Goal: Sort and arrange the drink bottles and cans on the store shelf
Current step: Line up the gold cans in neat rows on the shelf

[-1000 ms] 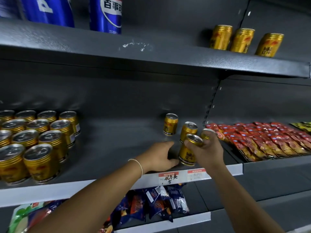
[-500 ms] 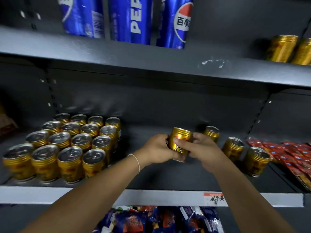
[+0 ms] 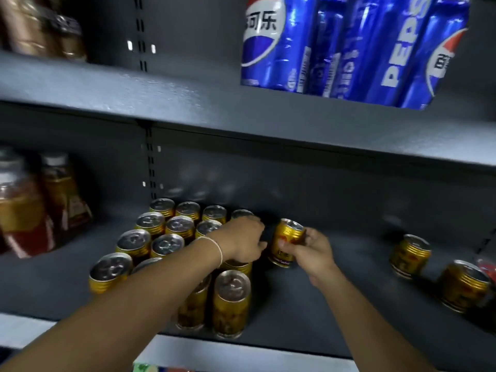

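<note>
Several gold drink cans (image 3: 166, 242) stand in tight rows on the dark middle shelf (image 3: 335, 304). My left hand (image 3: 239, 240) lies over the top of a can at the right edge of that group, its fingers curled down around it. Just to the right, my right hand (image 3: 314, 253) grips one gold can (image 3: 285, 237), tilted and close beside the group. Two more gold cans (image 3: 409, 255) (image 3: 465, 287) stand apart at the far right of the shelf.
Tall blue Pepsi cans (image 3: 349, 49) stand on the upper shelf (image 3: 188, 103). Amber drink bottles (image 3: 24, 205) fill the bay to the left. A red packet (image 3: 488, 269) shows at the right edge. Bare shelf lies between the held can and the two loose cans.
My view swung left. Both hands carried the gold can leftward to the grouped cans. The left hand let go of it and moved onto a can in the group.
</note>
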Demonstrator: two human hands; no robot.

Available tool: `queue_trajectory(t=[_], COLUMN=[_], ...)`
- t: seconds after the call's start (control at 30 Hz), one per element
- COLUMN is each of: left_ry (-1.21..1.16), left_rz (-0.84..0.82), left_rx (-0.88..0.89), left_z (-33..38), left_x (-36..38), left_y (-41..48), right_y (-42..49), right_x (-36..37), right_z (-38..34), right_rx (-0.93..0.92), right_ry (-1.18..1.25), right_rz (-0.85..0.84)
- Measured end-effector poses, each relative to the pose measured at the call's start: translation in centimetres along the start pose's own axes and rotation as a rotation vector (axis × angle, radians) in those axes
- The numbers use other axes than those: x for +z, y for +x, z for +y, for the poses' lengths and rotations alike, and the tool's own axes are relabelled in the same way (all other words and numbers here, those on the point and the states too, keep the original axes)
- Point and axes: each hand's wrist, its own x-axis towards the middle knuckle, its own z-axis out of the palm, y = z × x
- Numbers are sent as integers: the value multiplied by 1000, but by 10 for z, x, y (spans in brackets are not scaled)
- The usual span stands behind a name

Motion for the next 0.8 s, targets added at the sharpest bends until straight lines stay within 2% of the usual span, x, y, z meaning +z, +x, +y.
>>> queue_trajectory(t=[0.23,0.8], left_ry=[-5,5], left_rz=[-91,-112], left_rx=[-2,22], left_z=[-39,-43], left_x=[10,21], left_y=[-2,0], right_y=[22,28], right_x=[44,58], right_z=[24,31], right_rx=[-102,-177], right_ry=[-134,-326], right_rz=[62,88])
